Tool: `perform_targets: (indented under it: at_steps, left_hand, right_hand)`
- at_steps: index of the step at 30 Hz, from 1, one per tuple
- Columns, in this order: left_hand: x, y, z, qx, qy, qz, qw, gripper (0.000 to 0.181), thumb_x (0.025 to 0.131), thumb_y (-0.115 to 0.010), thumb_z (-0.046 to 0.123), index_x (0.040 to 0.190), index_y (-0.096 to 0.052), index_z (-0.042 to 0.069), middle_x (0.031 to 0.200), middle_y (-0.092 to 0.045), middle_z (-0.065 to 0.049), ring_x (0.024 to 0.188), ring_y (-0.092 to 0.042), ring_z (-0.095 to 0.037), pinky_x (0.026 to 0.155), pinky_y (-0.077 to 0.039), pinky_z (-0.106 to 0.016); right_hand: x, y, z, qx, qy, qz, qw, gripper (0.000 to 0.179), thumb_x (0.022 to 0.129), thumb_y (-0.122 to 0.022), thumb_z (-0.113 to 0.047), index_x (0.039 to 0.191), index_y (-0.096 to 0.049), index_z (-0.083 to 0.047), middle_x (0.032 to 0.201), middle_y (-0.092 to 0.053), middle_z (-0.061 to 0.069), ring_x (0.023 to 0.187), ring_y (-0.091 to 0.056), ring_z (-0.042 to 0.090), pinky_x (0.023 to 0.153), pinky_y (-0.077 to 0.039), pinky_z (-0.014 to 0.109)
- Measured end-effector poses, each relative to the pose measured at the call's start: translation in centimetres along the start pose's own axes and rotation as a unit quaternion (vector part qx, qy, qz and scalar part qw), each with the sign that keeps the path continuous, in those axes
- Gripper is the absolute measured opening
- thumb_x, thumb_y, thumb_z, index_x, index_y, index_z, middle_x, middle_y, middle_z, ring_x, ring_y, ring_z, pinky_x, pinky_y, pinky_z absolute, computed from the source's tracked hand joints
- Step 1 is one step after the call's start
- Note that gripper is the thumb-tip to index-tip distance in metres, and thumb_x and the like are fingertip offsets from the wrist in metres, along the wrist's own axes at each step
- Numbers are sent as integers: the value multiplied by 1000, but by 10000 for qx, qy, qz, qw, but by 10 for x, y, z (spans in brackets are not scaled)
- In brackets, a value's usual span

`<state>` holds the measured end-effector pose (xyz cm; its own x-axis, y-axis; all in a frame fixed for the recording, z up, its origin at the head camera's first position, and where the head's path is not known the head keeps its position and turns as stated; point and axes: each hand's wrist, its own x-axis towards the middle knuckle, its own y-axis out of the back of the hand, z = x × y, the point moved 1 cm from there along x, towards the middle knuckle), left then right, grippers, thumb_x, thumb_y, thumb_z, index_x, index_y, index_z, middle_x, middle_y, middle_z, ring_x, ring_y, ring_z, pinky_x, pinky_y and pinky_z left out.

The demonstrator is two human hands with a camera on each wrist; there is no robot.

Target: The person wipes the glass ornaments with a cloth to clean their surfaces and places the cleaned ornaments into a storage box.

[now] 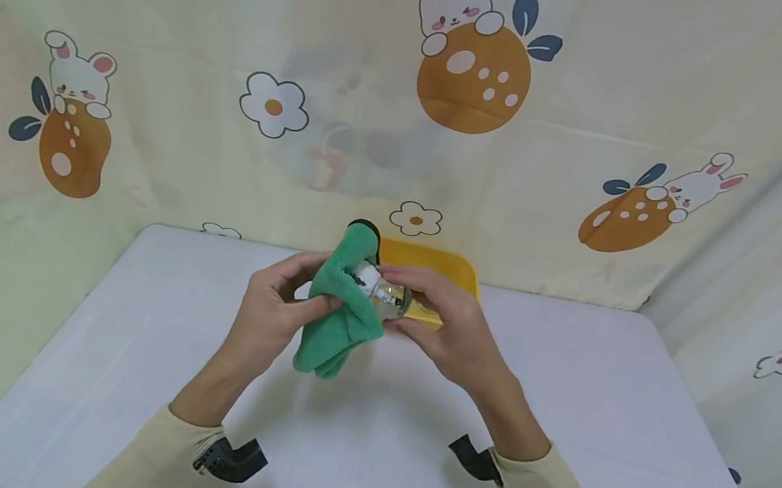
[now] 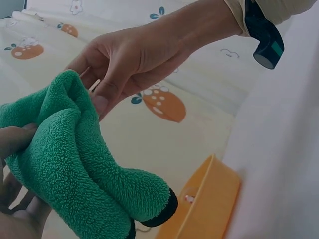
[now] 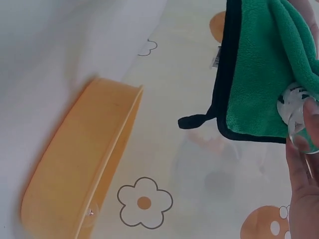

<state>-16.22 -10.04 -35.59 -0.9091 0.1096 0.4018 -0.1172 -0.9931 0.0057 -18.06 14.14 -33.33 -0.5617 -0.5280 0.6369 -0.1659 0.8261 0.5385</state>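
In the head view a green terry cloth (image 1: 335, 333) with a black edge hangs in folds from my left hand (image 1: 268, 306), whose thumb presses on its near side. My right hand (image 1: 457, 330) pinches a small clear, rounded glass-like object (image 1: 393, 302) with a white, black-marked part. The white end touches the cloth, which partly covers it. Its exact kind is unclear. In the right wrist view the cloth (image 3: 259, 89) shows a black loop at its corner, beside the clear object (image 3: 301, 134). The object is hidden behind the cloth (image 2: 75, 164) in the left wrist view.
Behind the hands a yellow plastic box (image 1: 466, 269) stands at the table's back edge. Something small and clear (image 3: 91, 213) shows inside it in the right wrist view. A patterned curtain (image 1: 190, 12) rises behind the white table (image 1: 359, 458).
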Motion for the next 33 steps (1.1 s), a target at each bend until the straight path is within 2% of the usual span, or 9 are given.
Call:
perform_targets:
  at_steps: [7,11,15,20,27,33]
  left_hand:
    - [0,0,3,110,210,-40,9997,40,90,-77,8,129,-67,13,122,-69,-3,116,-60,-23,96,-55,-38]
    - [-1,0,3,100,380,-131,9991,41,90,-77,9,130,-67,12,123,-68,-4,118,-59,-23,100,-52,-43]
    - [-1,0,3,32,410,-261,9988,43,90,-77,8,132,-66,11,126,-67,-5,120,-59,-23,97,-56,-39]
    - [-2,0,3,-70,301,-362,9989,42,90,-76,5,131,-66,10,126,-67,-6,118,-61,-26,91,-60,-37]
    - [-4,1,2,-103,123,-318,9994,40,89,-75,1,128,-67,6,123,-69,-7,114,-63,-26,88,-61,-37]
    - [-5,-2,1,-219,-115,-226,9994,39,88,-74,-4,125,-68,5,120,-69,-7,116,-63,-27,88,-61,-38]
  right_hand:
    - [2,-2,3,-415,975,69,9944,52,73,-85,10,121,-69,-1,125,-61,14,121,-59,28,96,-55,24]
    - [1,-1,4,-534,1125,-28,9922,50,74,-84,11,120,-69,-1,124,-62,14,121,-59,28,97,-55,24]
    - [-1,-1,3,-537,815,43,9952,50,75,-85,7,122,-69,-3,125,-65,10,121,-61,26,99,-54,26]
    - [-3,-1,2,-359,520,235,9977,54,75,-87,4,124,-68,-5,124,-68,8,118,-64,23,97,-56,30]
    - [-3,-2,-2,11,169,322,9993,54,75,-87,5,125,-67,0,124,-69,13,113,-67,27,92,-59,33]
    - [-3,-2,-4,320,-356,391,9981,51,78,-85,2,126,-67,-4,122,-69,11,105,-69,23,88,-60,32]
